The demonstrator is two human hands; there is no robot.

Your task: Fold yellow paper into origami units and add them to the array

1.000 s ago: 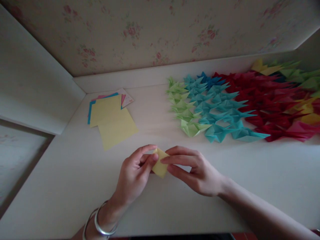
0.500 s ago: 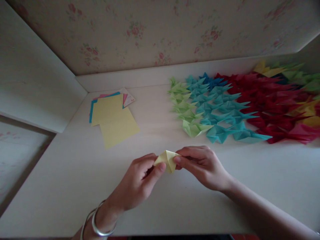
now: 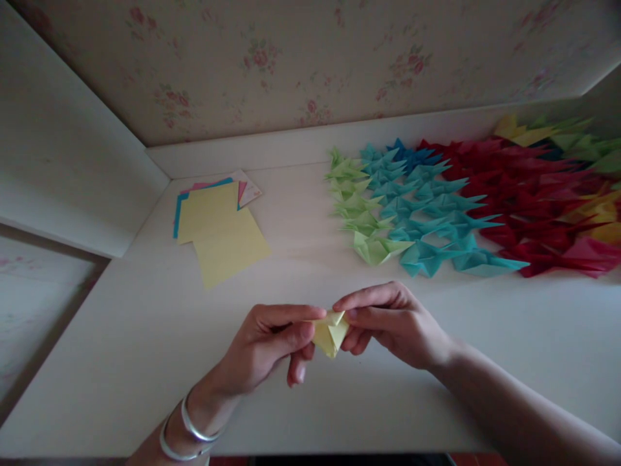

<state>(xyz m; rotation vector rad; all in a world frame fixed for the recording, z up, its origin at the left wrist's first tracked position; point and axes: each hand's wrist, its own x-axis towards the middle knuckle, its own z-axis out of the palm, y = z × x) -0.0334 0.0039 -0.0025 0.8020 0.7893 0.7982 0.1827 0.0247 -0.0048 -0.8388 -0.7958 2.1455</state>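
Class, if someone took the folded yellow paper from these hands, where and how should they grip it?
Probably pinch the folded yellow paper at its near tip, from the person's side: it narrows there, uncovered, while the left hand and right hand hold its sides.

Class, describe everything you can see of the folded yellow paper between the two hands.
The folded paper is small, pale yellow and thin-looking, with a flap along its top, creases below and a pointed end toward the bottom of the picture. It is over the white table; whether it touches that is unclear. The left hand grips its upper left side, and the right hand touches its upper right corner. Fingers hide part of it.
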